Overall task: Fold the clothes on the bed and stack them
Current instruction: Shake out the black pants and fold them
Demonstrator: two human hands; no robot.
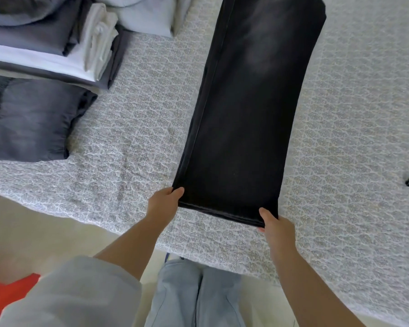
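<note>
Loose pale grey sleeve (80,291) on left arm, light blue jeans (194,296), bare forearms

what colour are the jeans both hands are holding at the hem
Black, with a faded grey patch toward the far end. The jeans show only in the head view.

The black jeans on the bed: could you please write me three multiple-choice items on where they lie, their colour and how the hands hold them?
1. Where is the folded stack relative to the black jeans?
A. left
B. right
C. on top

2. What colour is the bedspread?
A. red
B. patterned grey-white
C. plain black

3. What are the hands doing?
A. hanging idle
B. pressing the stack
C. pinching the hem corners

Answers: 1 A, the stack sits at the picture's upper left; 2 B, a pale print covers it; 3 C, left hand and right hand each take a grip on a corner.
</note>
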